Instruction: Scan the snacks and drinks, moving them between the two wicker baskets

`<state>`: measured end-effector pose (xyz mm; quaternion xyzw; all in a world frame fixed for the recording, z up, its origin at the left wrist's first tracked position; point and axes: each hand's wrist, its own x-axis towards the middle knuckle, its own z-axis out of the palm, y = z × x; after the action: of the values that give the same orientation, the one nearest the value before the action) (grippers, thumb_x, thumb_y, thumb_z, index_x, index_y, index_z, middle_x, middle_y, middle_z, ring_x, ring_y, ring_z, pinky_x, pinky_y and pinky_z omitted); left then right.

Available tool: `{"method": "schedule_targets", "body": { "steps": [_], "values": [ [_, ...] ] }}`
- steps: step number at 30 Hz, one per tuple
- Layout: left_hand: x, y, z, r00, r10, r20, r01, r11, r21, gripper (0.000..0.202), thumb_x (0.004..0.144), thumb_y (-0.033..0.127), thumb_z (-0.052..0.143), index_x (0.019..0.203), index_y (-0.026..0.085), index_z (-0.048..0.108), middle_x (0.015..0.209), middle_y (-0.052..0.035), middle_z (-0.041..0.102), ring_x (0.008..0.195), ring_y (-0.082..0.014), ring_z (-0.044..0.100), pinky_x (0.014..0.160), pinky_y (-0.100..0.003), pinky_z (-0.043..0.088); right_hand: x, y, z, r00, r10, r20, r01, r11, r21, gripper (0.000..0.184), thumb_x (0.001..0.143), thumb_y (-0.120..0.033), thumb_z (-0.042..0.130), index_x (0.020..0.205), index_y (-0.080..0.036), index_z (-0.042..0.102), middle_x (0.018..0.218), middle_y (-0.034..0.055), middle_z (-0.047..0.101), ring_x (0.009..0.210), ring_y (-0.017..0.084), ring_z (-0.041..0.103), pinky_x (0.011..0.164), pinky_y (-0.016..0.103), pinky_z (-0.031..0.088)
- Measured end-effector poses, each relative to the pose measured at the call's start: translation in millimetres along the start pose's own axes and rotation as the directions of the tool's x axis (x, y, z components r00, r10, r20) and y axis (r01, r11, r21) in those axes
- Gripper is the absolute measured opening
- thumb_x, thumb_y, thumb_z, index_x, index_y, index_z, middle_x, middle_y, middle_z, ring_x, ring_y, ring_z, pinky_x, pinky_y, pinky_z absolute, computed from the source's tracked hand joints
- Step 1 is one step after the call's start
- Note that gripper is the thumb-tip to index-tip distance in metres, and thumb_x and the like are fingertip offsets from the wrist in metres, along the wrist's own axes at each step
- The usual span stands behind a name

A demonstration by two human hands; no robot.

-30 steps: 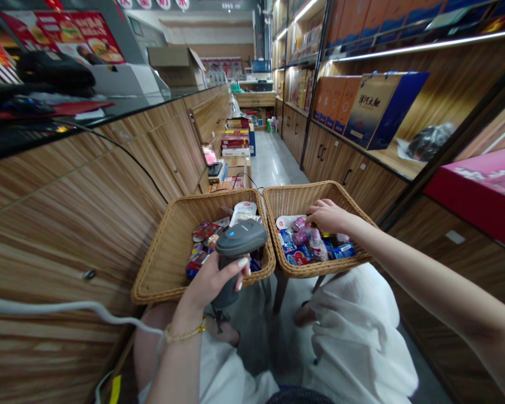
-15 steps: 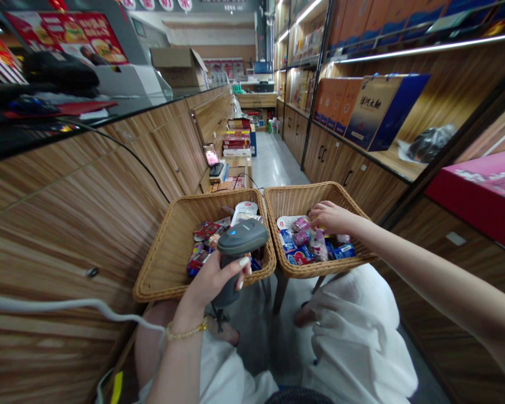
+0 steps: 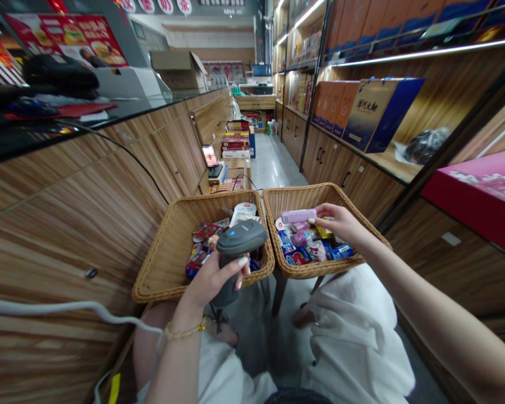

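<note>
My left hand (image 3: pixel 216 278) is wrapped round the handle of a dark grey barcode scanner (image 3: pixel 242 237), held over the near edge of the left wicker basket (image 3: pixel 155 264). In that basket lie red and dark snack packets (image 3: pixel 206 230) and a white-lidded package (image 3: pixel 244 209). Over the right wicker basket (image 3: pixel 305 193), my right hand (image 3: pixel 334 221) pinches one end of a light purple tube-shaped pack (image 3: pixel 298 216). Beneath it are blue packets (image 3: pixel 298 256) and small purple-wrapped items (image 3: pixel 302 238); the fingers partly cover a yellow packet (image 3: pixel 325 229).
A wooden counter (image 3: pixel 143 163) runs along the left, with a white cable (image 3: pixel 67 306) before it. Stacked boxes (image 3: pixel 235 143) stand on the floor ahead. Shelves with a blue-and-gold gift box (image 3: pixel 372 115) line the right, near a pink-red box (image 3: pixel 480 191).
My right hand has come up slightly out of the right basket's contents, and the light purple tube-shaped pack now shows in its fingers. My left hand keeps the scanner in nearly the same place.
</note>
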<state>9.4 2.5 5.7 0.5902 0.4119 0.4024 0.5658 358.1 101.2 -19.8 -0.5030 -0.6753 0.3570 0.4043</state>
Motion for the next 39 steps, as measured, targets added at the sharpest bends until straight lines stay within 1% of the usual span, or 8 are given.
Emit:
{"method": "schedule_targets", "body": {
  "steps": [3, 5, 8, 13, 17, 25, 31, 39],
  "values": [
    [0.4, -0.5, 0.0, 1.0, 0.005, 0.007, -0.005, 1.0, 0.007, 0.032, 0.086, 0.046, 0.073, 0.084, 0.015, 0.065, 0.071, -0.001, 0.067, 0.049, -0.0114, 0.056, 0.05, -0.025, 0.048, -10.3, -2.8, 19.3, 0.989, 0.143, -0.031, -0.128, 0.947, 0.293, 0.054, 0.067, -0.058, 0.087, 0.105, -0.023, 0.071, 0.078, 0.0023, 0.075, 0.076, 0.023, 0.07, 0.071, 0.034, 0.052],
    [0.6, -0.1, 0.4, 1.0, 0.014, 0.014, -0.014, 1.0, 0.013, 0.033, 0.087, 0.046, 0.072, 0.081, 0.015, 0.065, 0.071, -0.0013, 0.066, 0.05, -0.0111, 0.056, 0.051, -0.025, 0.047, -14.2, -5.8, 29.1, 0.981, 0.189, -0.041, -0.156, 0.897, 0.413, 0.059, 0.066, -0.055, 0.09, 0.113, -0.024, 0.072, 0.083, 0.0024, 0.077, 0.081, 0.023, 0.072, 0.076, 0.035, 0.053],
    [0.3, 1.0, 1.2, 1.0, 0.02, 0.011, -0.02, 1.0, 0.012, 0.032, 0.087, 0.046, 0.072, 0.08, 0.015, 0.066, 0.071, -0.0014, 0.067, 0.051, -0.0114, 0.056, 0.051, -0.025, 0.048, -17.3, -8.3, 40.0, 0.973, 0.227, -0.041, -0.169, 0.822, 0.544, 0.056, 0.063, -0.055, 0.093, 0.106, -0.023, 0.076, 0.094, 0.0048, 0.079, 0.087, 0.023, 0.074, 0.086, 0.036, 0.054],
    [-1.0, 1.6, 1.3, 1.0, 0.012, 0.015, -0.013, 1.0, 0.011, 0.033, 0.087, 0.046, 0.072, 0.079, 0.015, 0.066, 0.07, -0.0012, 0.066, 0.051, -0.0118, 0.055, 0.051, -0.026, 0.048, -21.4, -7.4, 50.1, 0.96, 0.28, -0.007, -0.215, 0.752, 0.623, 0.054, 0.059, -0.061, 0.094, 0.091, -0.021, 0.077, 0.082, 0.0037, 0.077, 0.079, 0.021, 0.072, 0.085, 0.035, 0.053],
    [-0.1, 0.1, 0.3, 1.0, 0.014, 0.016, -0.014, 1.0, 0.003, 0.033, 0.087, 0.047, 0.072, 0.081, 0.015, 0.066, 0.072, -0.0021, 0.067, 0.051, -0.0121, 0.055, 0.051, -0.026, 0.048, -25.6, -8.5, 53.0, 0.971, 0.236, -0.029, -0.169, 0.768, 0.618, 0.051, 0.063, -0.056, 0.094, 0.097, -0.023, 0.076, 0.088, 0.0028, 0.077, 0.082, 0.02, 0.071, 0.08, 0.033, 0.052],
    [-0.3, -0.2, 1.2, 1.0, 0.008, -0.006, -0.008, 1.0, 0.028, 0.033, 0.088, 0.046, 0.07, 0.08, 0.015, 0.066, 0.069, -0.002, 0.065, 0.051, -0.012, 0.055, 0.052, -0.026, 0.048, -33.4, -11.0, 52.3, 0.983, 0.113, -0.143, -0.03, 0.874, 0.485, 0.053, 0.075, -0.053, 0.087, 0.116, -0.025, 0.069, 0.082, -0.0017, 0.072, 0.077, 0.018, 0.066, 0.072, 0.031, 0.049],
    [-1.1, 4.2, 5.2, 0.999, 0.008, -0.043, -0.007, 1.0, 0.021, 0.029, 0.086, 0.044, 0.072, 0.084, 0.016, 0.064, 0.072, -0.0016, 0.068, 0.05, -0.0118, 0.057, 0.05, -0.026, 0.048, -37.0, -10.4, 51.3, 0.973, 0.024, -0.229, 0.062, 0.93, 0.362, 0.049, 0.081, -0.052, 0.081, 0.119, -0.026, 0.066, 0.093, 0.0027, 0.074, 0.09, 0.023, 0.069, 0.085, 0.037, 0.052],
    [0.0, 4.6, 6.6, 0.999, 0.011, -0.044, -0.01, 1.0, 0.02, 0.028, 0.086, 0.043, 0.071, 0.085, 0.015, 0.064, 0.072, -0.0012, 0.068, 0.049, -0.0116, 0.057, 0.049, -0.025, 0.048, -38.8, -9.2, 50.8, 0.966, -0.011, -0.259, 0.088, 0.953, 0.289, 0.045, 0.085, -0.052, 0.077, 0.121, -0.026, 0.067, 0.095, 0.0036, 0.074, 0.093, 0.024, 0.07, 0.088, 0.038, 0.053]
  ]
}}
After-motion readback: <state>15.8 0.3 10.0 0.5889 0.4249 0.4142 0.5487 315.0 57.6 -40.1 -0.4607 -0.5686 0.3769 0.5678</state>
